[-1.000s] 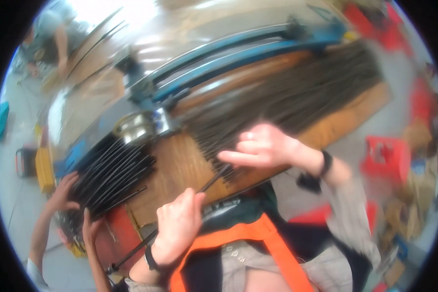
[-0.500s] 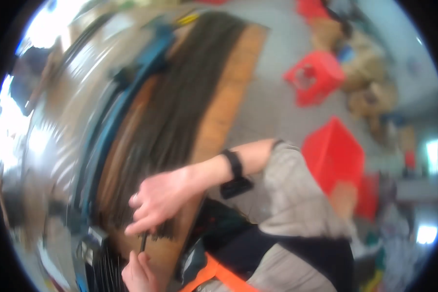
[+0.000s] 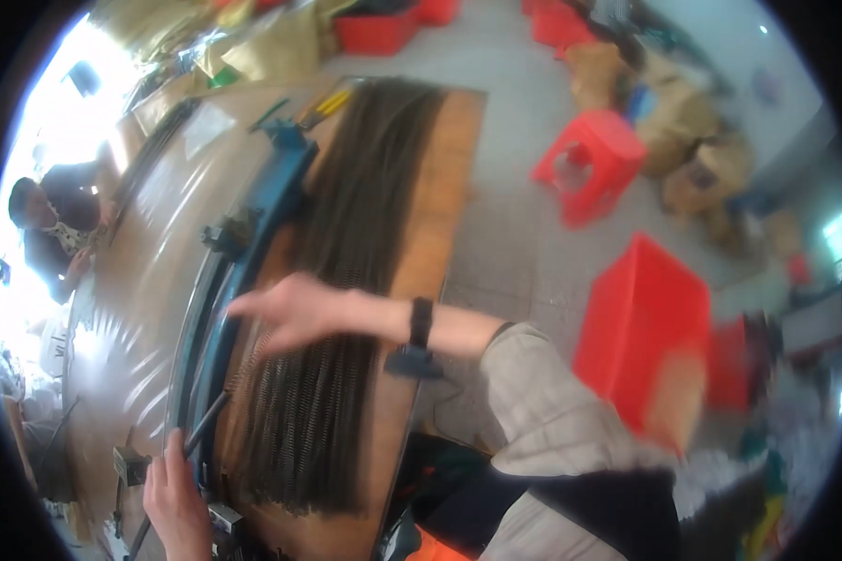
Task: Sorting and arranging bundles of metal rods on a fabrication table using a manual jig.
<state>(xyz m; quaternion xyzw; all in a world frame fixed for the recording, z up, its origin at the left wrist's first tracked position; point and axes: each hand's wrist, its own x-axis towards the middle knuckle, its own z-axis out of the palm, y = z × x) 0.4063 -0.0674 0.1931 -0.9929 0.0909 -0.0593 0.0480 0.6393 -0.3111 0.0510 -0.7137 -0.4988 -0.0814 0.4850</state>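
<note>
In the lower left of the head view, my left hand (image 3: 176,505) is closed around a dark rod (image 3: 208,423) that slants up to the right. My right hand (image 3: 295,313) reaches across the bench over a long blue metal rail fixture (image 3: 276,192). Its fingers are bent around a thin coil spring (image 3: 244,366), which runs down toward the rod's upper end. Whether spring and rod touch is too blurred to tell. Many long dark coil springs (image 3: 313,435) lie side by side in a wide bundle just right of the rail.
The wooden bench (image 3: 444,187) ends on the right, with red plastic stools (image 3: 597,159) on the floor beyond. A yellow-handled tool (image 3: 327,106) lies at the far end. Across the plastic-covered surface sits another person (image 3: 61,220). Brown sacks (image 3: 697,140) are piled at the back right.
My left hand has moved left with the rod, which now lies along the blue rail. My right hand has moved up, away from the left, and a stretch of spring shows between them.
</note>
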